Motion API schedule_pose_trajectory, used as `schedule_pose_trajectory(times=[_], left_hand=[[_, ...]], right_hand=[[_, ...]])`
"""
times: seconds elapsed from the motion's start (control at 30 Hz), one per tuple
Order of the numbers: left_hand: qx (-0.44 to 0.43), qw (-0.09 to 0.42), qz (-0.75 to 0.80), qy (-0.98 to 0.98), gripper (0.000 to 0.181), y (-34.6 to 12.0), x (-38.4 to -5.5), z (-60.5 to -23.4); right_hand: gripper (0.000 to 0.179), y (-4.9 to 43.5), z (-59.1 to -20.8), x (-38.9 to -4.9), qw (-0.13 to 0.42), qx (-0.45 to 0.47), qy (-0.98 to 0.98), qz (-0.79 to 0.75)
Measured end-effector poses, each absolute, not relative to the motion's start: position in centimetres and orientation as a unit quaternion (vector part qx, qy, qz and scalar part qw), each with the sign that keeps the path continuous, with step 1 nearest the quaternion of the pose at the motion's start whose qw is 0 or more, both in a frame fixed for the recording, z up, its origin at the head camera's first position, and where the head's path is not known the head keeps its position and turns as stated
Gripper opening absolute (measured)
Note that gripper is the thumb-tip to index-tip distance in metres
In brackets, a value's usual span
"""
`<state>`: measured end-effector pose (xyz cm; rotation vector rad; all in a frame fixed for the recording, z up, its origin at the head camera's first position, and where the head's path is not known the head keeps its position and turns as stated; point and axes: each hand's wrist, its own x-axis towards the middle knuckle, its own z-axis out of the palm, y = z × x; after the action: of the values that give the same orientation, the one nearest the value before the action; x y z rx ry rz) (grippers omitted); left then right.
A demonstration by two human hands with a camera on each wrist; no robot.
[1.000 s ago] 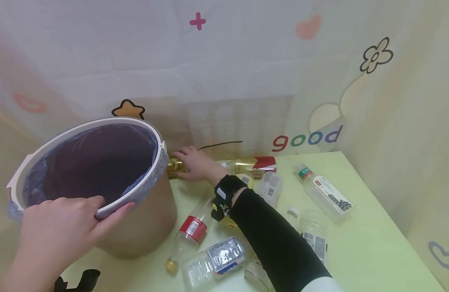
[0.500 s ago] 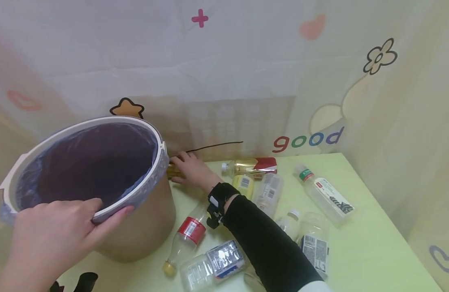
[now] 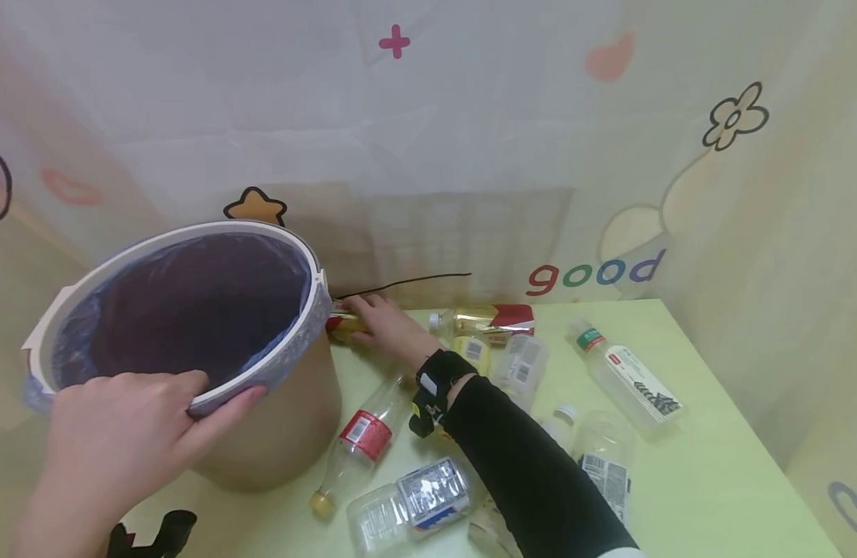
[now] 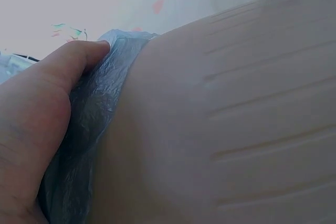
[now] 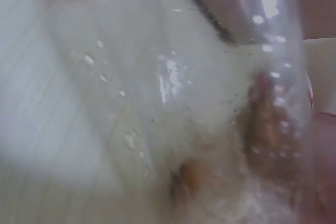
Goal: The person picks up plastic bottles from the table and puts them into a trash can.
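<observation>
While lettering (image 3: 597,272) reads "good", the left hand (image 3: 125,422) grips a bin (image 3: 292,430), the right hand (image 3: 394,329) a red-labelled bottle (image 3: 341,324).

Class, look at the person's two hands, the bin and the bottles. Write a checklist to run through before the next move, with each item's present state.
1. Left hand grips the bin: ok.
2. Liner lapped over the bin's outside: ok.
3. Bin uncovered on top: ok.
4. Right hand on the gold-and-red bottle beside the bin: ok.
5. Firm grip there: cannot tell.
6. Right arm's surroundings free of other bottles: not ok.
</observation>
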<state>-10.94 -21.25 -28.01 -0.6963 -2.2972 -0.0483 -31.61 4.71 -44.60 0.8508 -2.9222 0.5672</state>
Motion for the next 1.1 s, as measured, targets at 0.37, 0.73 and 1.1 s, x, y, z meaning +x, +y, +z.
schedule_pose_trajectory(times=[0.37, 0.73, 1.1], left_hand=[[-0.302, 0.379, -0.034, -0.874, 0.057, -21.8, -12.1, -28.6], [-0.324, 0.362, -0.041, -0.873, 0.058, -21.1, -15.5, -29.2], [-0.336, 0.312, -0.048, -0.887, 0.060, -18.1, -17.4, -29.3]], right_hand=[[0.052, 8.2, -40.6, -30.7, 0.087, 0.283, -0.938, 0.178], [0.053, 15.4, -34.0, -29.1, 0.150, 0.215, -0.931, 0.256], [0.057, 17.6, -25.4, -27.2, 0.244, 0.201, -0.908, 0.276]])
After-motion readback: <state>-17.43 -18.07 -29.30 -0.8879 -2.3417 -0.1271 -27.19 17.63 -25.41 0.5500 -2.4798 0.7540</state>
